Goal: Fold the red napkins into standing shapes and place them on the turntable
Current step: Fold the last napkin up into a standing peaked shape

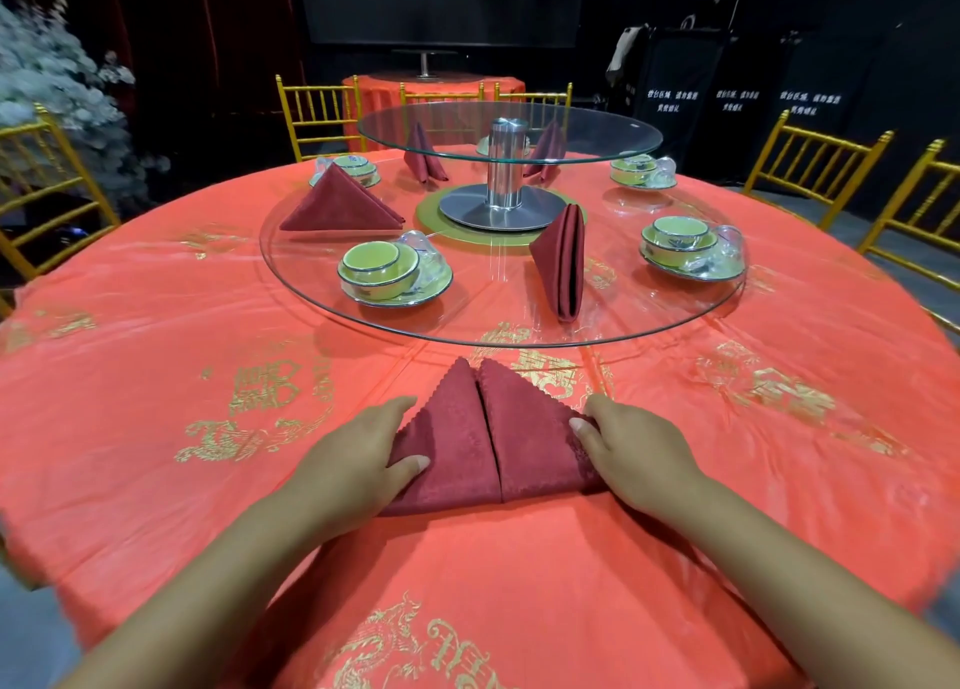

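Firstly, obscured items: both forearms are running off the bottom edge. L hand [358, 454] is pinching the left corner of the napkin [493, 439], thumb on top; how far the fingers are reaching under is not vis. R hand [631, 454] is lying over the right corner w/ fairly straight fingers, thumb pressing down, and is covering that corner. The napkin is lying flat on the tablecloth [156, 376] at the near edge, folded to a triangle w/ a centre slit. Its apex is pointing at the turntable [363, 319], just short of the rim.

The far-left napkin [423, 155] and far-right napkin [545, 150] are showing partly through the upper glass tier [519, 132]; shapes hard to read.

Surface: the round table is wearing an orange-red cloth w/ gold print. The lower glass disc is carrying a tent napkin [340, 205] at left, an upright narrow napkin [561, 262] right of ctr, plus a near-left cup set [392, 272] and a right cup set [685, 246], both green. A steel post [506, 168] is holding up the upper tier.

Room: dark bkgd. Gold chairs [317, 116] are ringing the table. A large dark screen [441, 2] is standing behind a second red-draped table [431, 90]. White foliage [52, 90] is being cut off at left. Black cases [732, 101] are showing white lettering, too small to read.
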### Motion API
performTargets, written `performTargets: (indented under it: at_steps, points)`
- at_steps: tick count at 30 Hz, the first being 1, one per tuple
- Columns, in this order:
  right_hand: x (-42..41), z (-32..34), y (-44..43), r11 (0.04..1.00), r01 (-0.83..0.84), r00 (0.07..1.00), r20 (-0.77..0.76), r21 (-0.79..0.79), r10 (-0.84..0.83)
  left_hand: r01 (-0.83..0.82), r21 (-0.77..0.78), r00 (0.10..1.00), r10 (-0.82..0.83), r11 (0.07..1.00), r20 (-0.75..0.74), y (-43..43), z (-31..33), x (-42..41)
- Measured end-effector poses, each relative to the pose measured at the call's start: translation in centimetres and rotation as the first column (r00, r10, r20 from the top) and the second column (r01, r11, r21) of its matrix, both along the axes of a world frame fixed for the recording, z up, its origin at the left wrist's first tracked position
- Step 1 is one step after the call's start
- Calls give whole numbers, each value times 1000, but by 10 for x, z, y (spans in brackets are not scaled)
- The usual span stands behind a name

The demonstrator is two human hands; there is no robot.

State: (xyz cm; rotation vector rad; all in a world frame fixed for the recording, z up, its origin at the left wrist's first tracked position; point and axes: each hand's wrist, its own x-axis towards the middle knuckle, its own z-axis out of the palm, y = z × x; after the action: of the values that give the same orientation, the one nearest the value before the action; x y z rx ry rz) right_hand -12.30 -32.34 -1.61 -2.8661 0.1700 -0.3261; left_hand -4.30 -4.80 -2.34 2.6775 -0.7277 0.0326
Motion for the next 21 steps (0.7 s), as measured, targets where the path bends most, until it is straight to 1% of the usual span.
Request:
performTargets:
  at_steps: [3,4,5,7,9,11,13,15,19,21]
  points:
    - [1,-2,2,1000,0,1000,-6,-15,-1,25,184,989,-52,983,140,-7,3,0]
    - [1,-3,3,1000,3,1000,-13,-21,-3,38,222,987,-71,974,145,-10,4,-1]
    - [1,-3,4,999,6,1000,-17,-32,-6,62,234,990,-90,970,111,-14,4,-2]
    - [1,-4,5,998,7,1000,-20,-69,-8,148,188,988,-153,971,9,-24,4,-3]
    - [1,-5,6,995,7,1000,-22,-101,-9,230,134,973,-227,964,-40,-36,3,-2]
    - [1,-5,7,993,11,999,-29,-116,-15,270,95,961,-261,958,-94,-48,1,3]
    - [2,-5,7,992,17,999,-33,-126,-21,274,91,956,-261,957,-134,-57,-2,8]
    - [2,-7,8,991,26,999,-21,-133,-29,273,123,957,-257,954,-134,-64,-6,12]
    - [2,-13,7,991,52,998,46,-127,-46,278,229,960,-274,933,-52,-68,-14,17]
    - [1,-16,7,992,58,996,78,-112,-50,291,249,956,-292,924,-37,-68,-17,18]
